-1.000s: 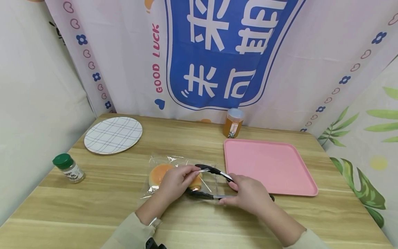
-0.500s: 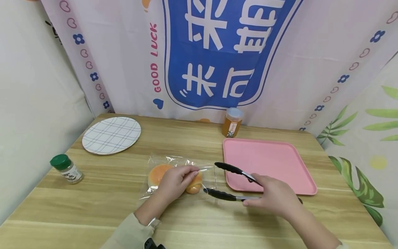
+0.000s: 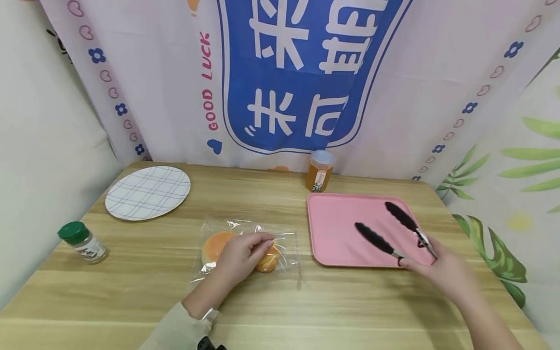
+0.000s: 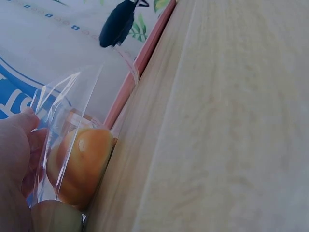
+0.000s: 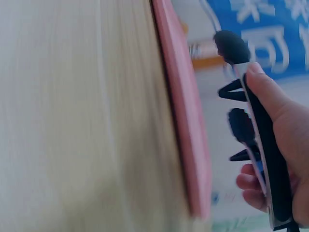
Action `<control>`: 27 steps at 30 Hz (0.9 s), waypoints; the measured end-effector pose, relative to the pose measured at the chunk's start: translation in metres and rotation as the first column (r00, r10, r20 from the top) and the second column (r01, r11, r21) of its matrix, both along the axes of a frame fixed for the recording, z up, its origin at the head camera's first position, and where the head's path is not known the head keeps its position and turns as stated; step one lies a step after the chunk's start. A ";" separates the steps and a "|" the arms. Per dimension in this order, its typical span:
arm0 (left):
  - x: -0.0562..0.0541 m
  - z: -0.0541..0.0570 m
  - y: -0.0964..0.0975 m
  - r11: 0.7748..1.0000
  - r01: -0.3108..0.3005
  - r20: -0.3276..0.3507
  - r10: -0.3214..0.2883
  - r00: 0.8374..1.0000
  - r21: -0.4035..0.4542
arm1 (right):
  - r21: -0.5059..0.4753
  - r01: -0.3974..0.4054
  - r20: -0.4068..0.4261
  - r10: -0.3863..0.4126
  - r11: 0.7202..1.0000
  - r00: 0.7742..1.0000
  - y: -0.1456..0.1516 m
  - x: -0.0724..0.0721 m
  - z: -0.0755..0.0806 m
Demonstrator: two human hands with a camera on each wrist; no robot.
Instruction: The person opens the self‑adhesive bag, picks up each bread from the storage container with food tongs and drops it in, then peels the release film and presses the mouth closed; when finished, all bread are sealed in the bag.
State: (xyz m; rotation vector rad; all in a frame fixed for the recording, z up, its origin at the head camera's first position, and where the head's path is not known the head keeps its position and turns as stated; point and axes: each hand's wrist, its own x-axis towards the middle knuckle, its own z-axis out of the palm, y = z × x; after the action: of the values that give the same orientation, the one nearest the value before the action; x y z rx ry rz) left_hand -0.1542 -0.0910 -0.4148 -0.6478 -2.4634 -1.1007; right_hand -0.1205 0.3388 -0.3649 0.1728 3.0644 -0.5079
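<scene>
My left hand (image 3: 239, 255) pinches the upper layer of a clear plastic bag (image 3: 289, 257) and lifts it. Inside lie a round bun (image 3: 216, 245) and a second golden bread roll (image 3: 267, 263), both partly covered by that hand. In the left wrist view the film (image 4: 79, 89) stands raised above the roll (image 4: 84, 164). My right hand (image 3: 444, 270) grips a pair of tongs (image 3: 375, 238) by the handles, their black tips spread apart with nothing between them. Those tips hang over a pink tray (image 3: 334, 223).
An amber jar (image 3: 319, 172) with a pale lid stands behind the tray. At the back left lies a white checked plate (image 3: 148, 193). A green-capped shaker bottle (image 3: 85, 241) is near the left table edge. A printed cloth (image 3: 175, 97) hangs behind.
My right hand has drawn the tongs away from the bag's mouth and carried them right, over the pink tray. My left hand keeps its pinch on the bag.
</scene>
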 end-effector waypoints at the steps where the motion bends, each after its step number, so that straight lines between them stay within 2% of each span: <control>1: 0.000 0.000 0.000 1.000 -0.005 0.006 0.005 1.000 -0.001 | -0.027 0.039 0.014 -0.039 0.999 0.999 0.008 -0.002 -0.003; 4: 0.001 0.000 -0.001 1.000 -0.007 0.004 0.007 1.000 -0.003 | -0.100 0.160 0.022 -0.159 0.982 0.987 0.032 -0.009 -0.013; 7: 0.000 -0.001 -0.001 1.000 -0.003 -0.009 0.003 1.000 0.001 | -0.141 0.296 0.043 -0.293 0.945 0.955 0.052 -0.016 -0.020; 9: 0.000 -0.002 -0.001 1.000 0.000 -0.019 0.000 1.000 0.002 | -0.118 0.370 0.060 -0.366 0.921 0.929 0.064 -0.020 -0.021; 12: 0.000 -0.003 -0.001 1.000 -0.003 -0.022 0.003 1.000 0.002 | -0.099 0.438 0.096 -0.430 0.894 0.898 0.077 -0.027 -0.024; 19: -0.001 -0.004 0.000 1.000 -0.005 -0.031 0.005 0.999 0.000 | -0.138 0.478 0.121 -0.464 0.867 0.877 0.096 -0.039 -0.034; 27: -0.002 -0.004 0.000 1.000 0.002 -0.045 -0.002 0.999 -0.005 | -0.097 0.476 0.144 -0.461 0.874 0.876 0.105 -0.047 -0.044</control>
State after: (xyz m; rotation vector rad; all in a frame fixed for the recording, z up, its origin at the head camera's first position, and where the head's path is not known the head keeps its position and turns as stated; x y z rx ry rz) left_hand -0.1561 -0.0907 -0.4190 -0.6699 -2.4288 -1.0691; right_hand -0.1675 0.4441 -0.4089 0.9244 2.8464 -0.6826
